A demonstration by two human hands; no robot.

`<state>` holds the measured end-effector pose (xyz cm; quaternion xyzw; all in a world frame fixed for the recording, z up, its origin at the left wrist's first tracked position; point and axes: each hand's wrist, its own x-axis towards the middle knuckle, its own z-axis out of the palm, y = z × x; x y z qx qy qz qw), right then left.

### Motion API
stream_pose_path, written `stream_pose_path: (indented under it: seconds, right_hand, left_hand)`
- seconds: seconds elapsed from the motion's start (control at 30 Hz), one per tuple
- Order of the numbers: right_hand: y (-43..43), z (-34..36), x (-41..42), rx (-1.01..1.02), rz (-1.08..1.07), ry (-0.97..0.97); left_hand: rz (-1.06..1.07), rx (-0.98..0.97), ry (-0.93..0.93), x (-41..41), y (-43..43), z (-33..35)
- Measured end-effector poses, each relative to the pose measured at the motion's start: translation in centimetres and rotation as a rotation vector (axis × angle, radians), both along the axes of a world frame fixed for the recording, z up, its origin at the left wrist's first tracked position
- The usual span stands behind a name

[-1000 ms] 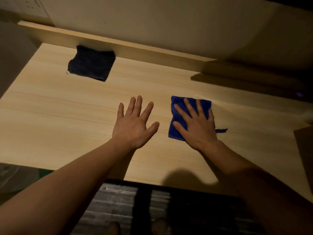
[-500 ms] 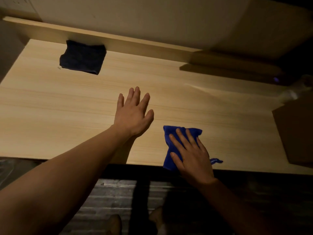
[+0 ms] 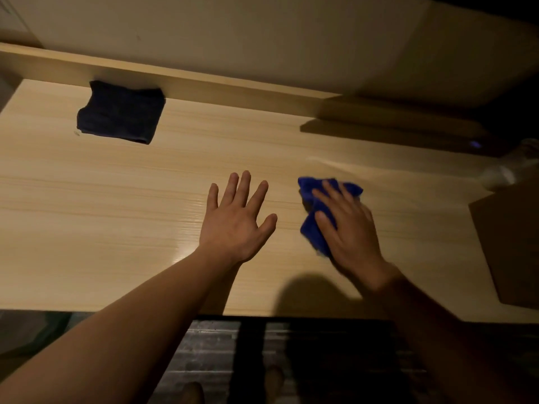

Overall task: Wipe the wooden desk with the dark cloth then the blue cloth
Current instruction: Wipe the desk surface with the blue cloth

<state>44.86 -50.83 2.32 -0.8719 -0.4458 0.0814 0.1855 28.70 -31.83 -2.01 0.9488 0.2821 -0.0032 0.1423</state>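
Crowding desk (image 3: 116, 214) at right: brown box (image 3: 513, 246)

Single head-worn wide-angle camera looking forward and down at close range over surface (image 3: 87, 228); near edge running along lower frame.

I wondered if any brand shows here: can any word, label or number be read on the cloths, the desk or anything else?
None: no text can be read.
The dark cloth, the blue cloth and the wooden desk bear no visible writing.
The brown box at right shows no print in this dim light.
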Motion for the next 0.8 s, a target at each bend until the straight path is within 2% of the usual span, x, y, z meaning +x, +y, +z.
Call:
stream_pose_path:
  seconds: [0.17, 0.33, 0.6, 0.8]
  right_hand:
    - [9.0, -1.3, 10.4, -0.084, 0.050, -0.106]
    - [13.5, -2.7, 14.8, -0.251, 0.061, -0.131]
    - [12.5, -3.4, 14.2, -0.318, 0.077, -0.185]
    - [8.5, -3.4, 10.3, -0.310, 0.086, -0.190]
  left_hand:
    - [0.016, 0.021, -0.021, 0.0, -0.1, -0.5]
    - [0.029, 0.029, -0.023, 0.0, -0.2, -0.5]
    - [0.033, 0.027, 0.014, 0.1, -0.3, 0.1]
    - [0.029, 0.012, 0.037, 0.2, -0.3, 0.3]
